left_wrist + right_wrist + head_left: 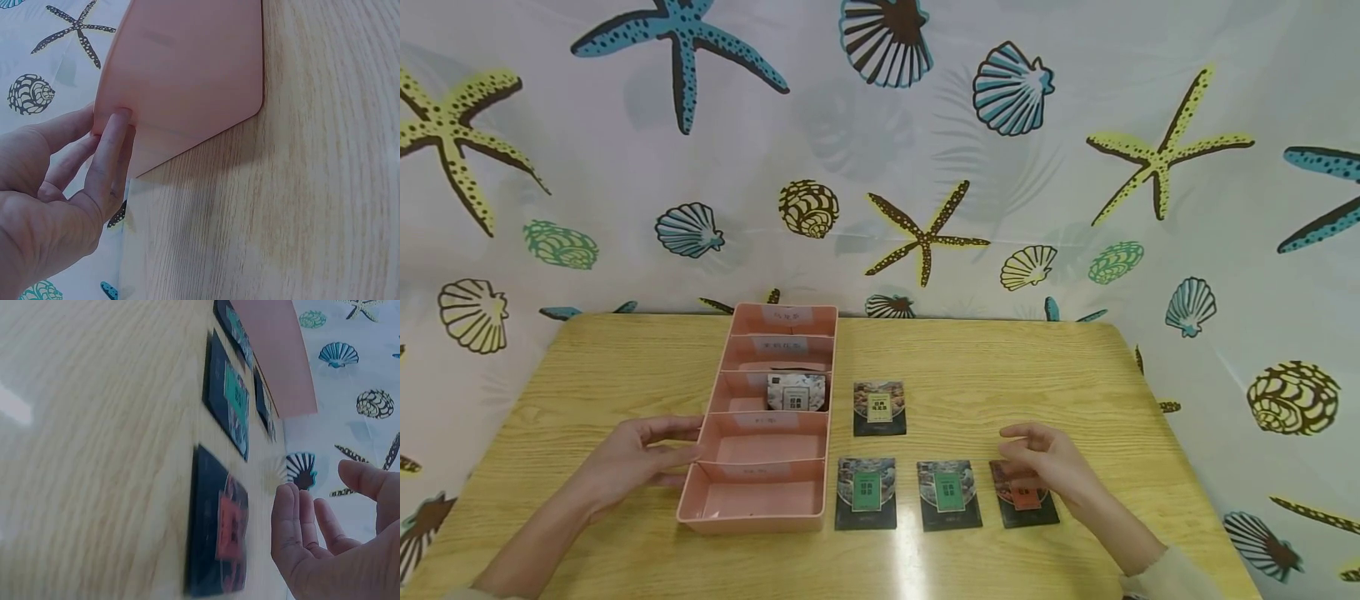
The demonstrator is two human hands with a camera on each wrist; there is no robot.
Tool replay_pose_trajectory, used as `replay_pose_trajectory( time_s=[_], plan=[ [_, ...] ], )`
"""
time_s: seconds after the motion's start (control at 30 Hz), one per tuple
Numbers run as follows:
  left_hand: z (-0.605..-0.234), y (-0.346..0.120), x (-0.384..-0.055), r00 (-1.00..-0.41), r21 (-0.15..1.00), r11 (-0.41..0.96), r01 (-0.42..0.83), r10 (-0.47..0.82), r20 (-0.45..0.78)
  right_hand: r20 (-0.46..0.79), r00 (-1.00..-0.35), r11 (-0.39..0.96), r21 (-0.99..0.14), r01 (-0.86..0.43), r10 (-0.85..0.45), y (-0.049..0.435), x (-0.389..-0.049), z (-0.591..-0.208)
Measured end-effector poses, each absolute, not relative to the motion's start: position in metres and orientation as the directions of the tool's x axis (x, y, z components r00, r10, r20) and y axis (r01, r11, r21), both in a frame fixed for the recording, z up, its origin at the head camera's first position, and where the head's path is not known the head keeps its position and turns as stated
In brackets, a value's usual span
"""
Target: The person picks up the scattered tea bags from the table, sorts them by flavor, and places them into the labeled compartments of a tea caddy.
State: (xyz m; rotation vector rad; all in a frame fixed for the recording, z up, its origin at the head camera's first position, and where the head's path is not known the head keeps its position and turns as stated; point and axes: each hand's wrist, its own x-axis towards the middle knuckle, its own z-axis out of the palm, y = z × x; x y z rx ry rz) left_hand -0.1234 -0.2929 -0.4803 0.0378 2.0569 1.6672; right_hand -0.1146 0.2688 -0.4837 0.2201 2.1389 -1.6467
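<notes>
A long pink divided box [752, 526] stands left of the table's middle, with labelled compartments in a row. Its middle compartment holds a pale tea sachet [796, 393]. My left hand [638, 457] touches the box's left wall, fingers slightly bent; in the left wrist view the fingertips [122, 119] lie against the wall near its rim. My right hand [1047, 458] hovers over a dark tea sachet with a red label [1028, 507], partly covering it, with nothing between the loosely bent fingers. Two green-labelled tea sachets [866, 493] [950, 496] lie to its left.
A yellow-labelled tea sachet [880, 408] lies behind the green ones, beside the box's right wall. The wooden table [985, 367] reaches back to a hanging cloth [745, 158] printed with starfish and shells.
</notes>
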Motion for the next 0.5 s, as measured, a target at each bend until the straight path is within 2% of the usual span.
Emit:
replay_pose_trajectory(
  time_s=[0.5],
  plan=[
    [-0.481,-0.293,-0.124,-0.872,0.918,0.261,-0.297,0.317,-0.373,-0.465,-0.885,0.420,-0.810,0.409,-0.035,0.311,-0.104,-0.494]
  ],
)
